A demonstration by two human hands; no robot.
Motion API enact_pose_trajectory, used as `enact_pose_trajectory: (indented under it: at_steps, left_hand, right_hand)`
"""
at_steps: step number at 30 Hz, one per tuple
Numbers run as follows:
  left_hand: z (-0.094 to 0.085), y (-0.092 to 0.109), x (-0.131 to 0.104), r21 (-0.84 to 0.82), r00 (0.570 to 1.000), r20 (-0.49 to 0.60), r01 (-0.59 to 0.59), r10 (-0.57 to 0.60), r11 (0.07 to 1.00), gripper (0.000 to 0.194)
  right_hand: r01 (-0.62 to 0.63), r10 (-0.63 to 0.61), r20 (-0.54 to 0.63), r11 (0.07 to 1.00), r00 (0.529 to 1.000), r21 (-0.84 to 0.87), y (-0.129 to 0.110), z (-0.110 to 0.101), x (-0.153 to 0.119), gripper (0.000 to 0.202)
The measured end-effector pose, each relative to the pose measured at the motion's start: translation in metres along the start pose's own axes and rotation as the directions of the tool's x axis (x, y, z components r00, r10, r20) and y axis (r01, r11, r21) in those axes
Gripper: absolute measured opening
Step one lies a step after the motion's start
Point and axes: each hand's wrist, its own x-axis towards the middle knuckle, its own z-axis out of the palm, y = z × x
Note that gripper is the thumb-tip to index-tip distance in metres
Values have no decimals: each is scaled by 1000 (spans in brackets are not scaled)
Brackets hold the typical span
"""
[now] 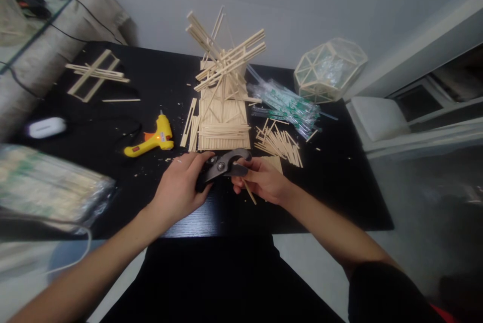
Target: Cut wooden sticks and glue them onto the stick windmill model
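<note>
My left hand (181, 184) is wrapped round the handles of dark cutting pliers (221, 166), whose curved jaws point right. Close by the jaws, my right hand (262, 179) pinches a short thin wooden stick (249, 192) that slants down toward me. Just beyond both hands stands a windmill-like model (224, 106) of wooden sticks, with several loose sticks lying across its base. A pile of short sticks (281, 144) is spread to its right, and a flat stick panel (273, 163) lies partly hidden behind my right hand.
On the black table (332, 187), a yellow glue gun (153, 139) lies left, near a crossed stick frame (96, 76). Plastic wrappers (290, 104) and a faceted frame (330, 70) are at the back right. A bagged stick bundle (53, 184) is at the left edge.
</note>
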Motion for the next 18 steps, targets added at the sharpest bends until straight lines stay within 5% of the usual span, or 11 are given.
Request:
enact_pose_trajectory:
  at_steps: [18]
  left_hand:
    - [-1, -3, -2, -95, 998, 43, 50, -46, 994, 23]
  right_hand:
    - [36, -36, 1, 999, 999, -9, -3, 4, -1, 26]
